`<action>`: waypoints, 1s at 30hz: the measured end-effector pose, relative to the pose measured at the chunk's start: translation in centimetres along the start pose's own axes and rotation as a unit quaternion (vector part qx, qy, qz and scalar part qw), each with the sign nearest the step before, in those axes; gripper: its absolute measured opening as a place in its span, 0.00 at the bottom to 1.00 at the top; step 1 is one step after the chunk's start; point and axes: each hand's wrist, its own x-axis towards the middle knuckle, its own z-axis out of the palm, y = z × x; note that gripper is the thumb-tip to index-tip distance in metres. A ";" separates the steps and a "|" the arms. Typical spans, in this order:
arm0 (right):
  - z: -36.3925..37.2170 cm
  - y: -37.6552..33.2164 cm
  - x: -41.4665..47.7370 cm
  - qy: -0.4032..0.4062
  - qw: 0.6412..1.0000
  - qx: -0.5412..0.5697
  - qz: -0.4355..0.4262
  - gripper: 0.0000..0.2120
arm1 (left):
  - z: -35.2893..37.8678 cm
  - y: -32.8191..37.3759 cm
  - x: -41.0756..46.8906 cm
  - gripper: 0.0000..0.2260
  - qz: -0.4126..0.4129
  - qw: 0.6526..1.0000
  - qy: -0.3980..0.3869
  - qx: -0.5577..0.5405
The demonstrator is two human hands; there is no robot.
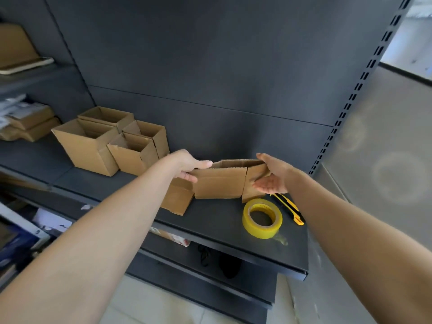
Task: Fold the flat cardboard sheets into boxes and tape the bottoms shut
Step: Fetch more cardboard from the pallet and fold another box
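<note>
A half-opened brown cardboard box [219, 183] stands on the dark shelf [210, 220], its flaps spread at both sides. My left hand [187, 166] pinches its upper left corner between thumb and fingers. My right hand [272, 175] holds the right end, thumb on the top edge and palm under the right flap. A roll of yellow tape [262, 218] lies flat on the shelf just in front of the box.
Several folded open boxes [109, 142] stand grouped at the shelf's back left. A yellow box cutter [291, 208] lies right of the tape. Flat cardboard and papers [25, 122] sit on the far-left shelf. Lower shelves hold clutter.
</note>
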 end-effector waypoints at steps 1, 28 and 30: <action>0.1 0.0 0.2 0.004 1.000 -0.004 -0.002 0.24 | 0.1 -0.3 -0.2 0.37 -0.007 1.000 -0.012 -0.010; 1.4 -1.0 1.5 -0.061 0.971 -0.230 0.029 0.31 | 1.0 -0.7 0.2 0.31 -0.068 0.996 -0.047 0.027; 1.4 -1.2 1.4 -0.078 0.960 -0.269 0.031 0.31 | 1.1 -0.7 0.5 0.30 -0.062 0.997 -0.038 0.025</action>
